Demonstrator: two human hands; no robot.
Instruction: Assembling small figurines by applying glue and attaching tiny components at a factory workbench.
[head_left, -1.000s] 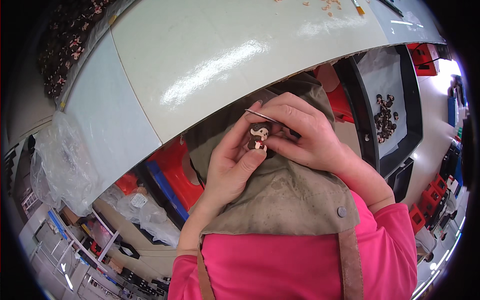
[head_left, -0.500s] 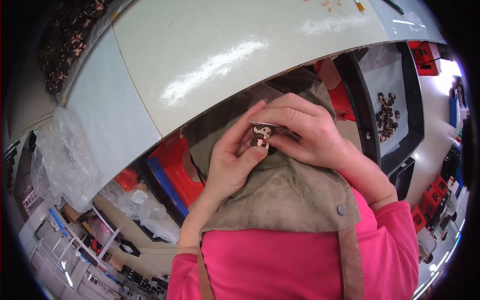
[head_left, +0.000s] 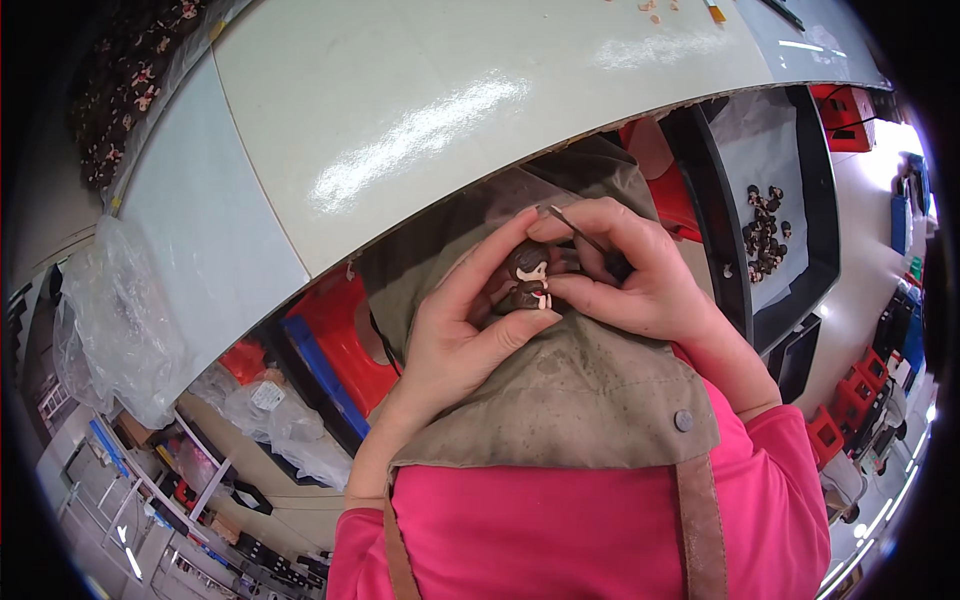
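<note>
A small dark-brown figurine (head_left: 527,292) with a pale face sits in my left hand (head_left: 447,330), pinched between the thumb below and the fingers behind it. My right hand (head_left: 650,275) is closed around a thin, knife-like tool (head_left: 580,231) with a narrow metal end and a dark handle. The tool slants above the figurine, its tip beside the left fingertips. My right thumb reaches the figurine's right side. Both hands are over the olive-brown apron (head_left: 560,400) on my lap. Part of the figurine's left side is hidden by my left hand.
Ahead lies a pale, glossy table (head_left: 400,130) with a brush (head_left: 716,12) and orange scraps (head_left: 655,12) at its far edge. A black tray (head_left: 820,230) at right holds several similar figurines (head_left: 766,235). At left are a heap of figurines (head_left: 120,90) and clear plastic bags (head_left: 130,320).
The figurine has turned in my left hand so its brown hair and side face up more. The tool has swung from lying flat over its head to a slant on the right.
</note>
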